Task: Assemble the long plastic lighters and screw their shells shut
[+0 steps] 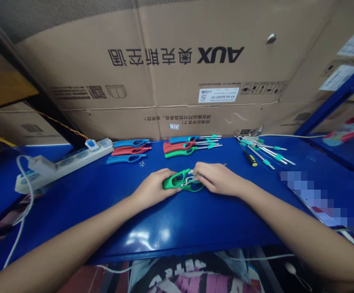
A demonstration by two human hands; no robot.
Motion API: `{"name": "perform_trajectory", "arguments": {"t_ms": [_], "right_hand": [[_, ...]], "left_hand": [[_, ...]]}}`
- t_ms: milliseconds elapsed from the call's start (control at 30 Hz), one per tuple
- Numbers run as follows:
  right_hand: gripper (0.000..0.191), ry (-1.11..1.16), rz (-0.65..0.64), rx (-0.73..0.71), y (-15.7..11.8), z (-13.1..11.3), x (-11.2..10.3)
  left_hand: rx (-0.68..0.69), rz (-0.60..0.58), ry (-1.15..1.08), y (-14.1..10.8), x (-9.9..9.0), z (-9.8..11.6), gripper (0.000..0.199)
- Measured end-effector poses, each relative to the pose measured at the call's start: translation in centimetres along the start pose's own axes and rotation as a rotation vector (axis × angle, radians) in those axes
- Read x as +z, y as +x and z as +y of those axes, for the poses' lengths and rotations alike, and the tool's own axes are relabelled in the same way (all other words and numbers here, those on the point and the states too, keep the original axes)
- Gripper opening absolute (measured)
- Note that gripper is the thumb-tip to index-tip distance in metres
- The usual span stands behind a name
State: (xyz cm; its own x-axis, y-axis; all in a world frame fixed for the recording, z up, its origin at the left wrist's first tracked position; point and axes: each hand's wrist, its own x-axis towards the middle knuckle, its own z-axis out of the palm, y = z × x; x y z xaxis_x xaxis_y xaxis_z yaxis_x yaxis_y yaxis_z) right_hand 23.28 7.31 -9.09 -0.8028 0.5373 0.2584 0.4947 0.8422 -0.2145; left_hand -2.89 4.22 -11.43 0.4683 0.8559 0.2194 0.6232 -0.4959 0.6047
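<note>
The left hand (153,185) is closed around a green casing (170,183) over the middle of the worktop (128,228), while the right hand (218,178) pinches a small pale part (192,172) (mostly hidden by the fingers) at the casing's right end. The hands are close together, with a second green piece (196,187) between them. Behind, three handles with metal tubes (181,145) lie stacked, with three bare handles (127,151) to their left and small screws (142,164) just beside those. A screwdriver (250,158) lies near loose metal tubes (264,156) at the right.
</note>
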Motion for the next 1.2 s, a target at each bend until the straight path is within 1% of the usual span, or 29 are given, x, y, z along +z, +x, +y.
{"name": "perform_trajectory", "arguments": {"t_ms": [67,100,133,167,200,267,300,367,433,500,600,667,767,833,900,1000,1100,1167,1200], "right_hand": [[0.015,-0.020,0.178,0.048,-0.2,1.0,-0.8],[0.016,-0.051,0.272,0.112,-0.4,1.8,-1.4],[0.017,-0.101,0.346,0.213,-0.6,2.9,-2.1],[0.019,-0.171,0.408,0.347,-0.9,4.0,-2.9],[0.022,-0.251,0.433,0.501,-1.3,5.4,-3.7],[0.026,-0.384,0.405,0.808,-2.4,8.2,-5.1],[0.029,-0.416,0.396,0.932,-3.0,9.6,-5.6],[0.032,-0.425,0.363,1.104,-4.3,12.2,-5.9],[0.033,-0.407,0.341,1.160,-5.5,14.1,-5.5],[0.036,-0.388,0.330,1.184,-6.2,15.5,-4.6],[0.049,-0.362,0.330,1.202,-6.6,16.5,-3.4],[0.052,-0.351,0.342,1.208,-6.8,16.8,-2.9],[0.053,-0.348,0.389,1.193,-6.8,16.8,-3.0],[0.054,-0.349,0.428,1.143,-6.5,16.5,-3.3],[0.053,-0.343,0.452,1.035,-5.7,15.8,-3.5],[0.049,-0.305,0.421,0.774,-3.7,13.8,-2.9],[0.043,-0.238,0.295,0.493,-1.6,10.8,-1.2],[0.047,-0.180,0.120,0.295,-0.7,9.0,-0.1],[0.051,-0.149,0.050,0.256,-0.4,8.3,0.4]], "left_hand": [[-0.009,-0.003,0.034,0.1,-0.7,-0.3,0.033],[-0.014,-0.004,0.063,0.1,-1.1,-0.3,0.033],[-0.019,-0.005,0.096,0.2,-1.4,-0.4,0.035],[-0.024,-0.005,0.128,0.2,-1.6,-0.3,0.038],[-0.027,-0.006,0.153,0.2,-1.8,-0.2,0.042],[-0.014,-0.019,0.185,0.1,-1.9,0.1,0.054],[0.002,-0.036,0.194,0.0,-1.9,0.3,0.059],[0.046,-0.083,0.205,-0.2,-1.6,0.7,0.067],[0.092,-0.136,0.212,-0.4,-1.4,0.9,0.070],[0.135,-0.172,0.213,-0.6,-1.2,1.0,0.068],[0.187,-0.172,0.235,-0.6,-1.1,0.8,0.061],[0.208,-0.161,0.262,-0.5,-1.1,0.7,0.052],[0.226,-0.159,0.291,-0.2,-1.0,0.5,0.046],[0.234,-0.165,0.303,-0.1,-0.9,0.5,0.045],[0.246,-0.170,0.316,-0.1,-0.7,0.5,0.044],[0.269,-0.192,0.338,-0.2,-0.9,0.7,0.043],[0.254,-0.261,0.370,-0.3,-2.1,1.2,0.042],[0.196,-0.343,0.380,-0.4,-3.7,1.7,0.041],[0.159,-0.388,0.376,-0.4,-4.6,1.8,0.040]]}}
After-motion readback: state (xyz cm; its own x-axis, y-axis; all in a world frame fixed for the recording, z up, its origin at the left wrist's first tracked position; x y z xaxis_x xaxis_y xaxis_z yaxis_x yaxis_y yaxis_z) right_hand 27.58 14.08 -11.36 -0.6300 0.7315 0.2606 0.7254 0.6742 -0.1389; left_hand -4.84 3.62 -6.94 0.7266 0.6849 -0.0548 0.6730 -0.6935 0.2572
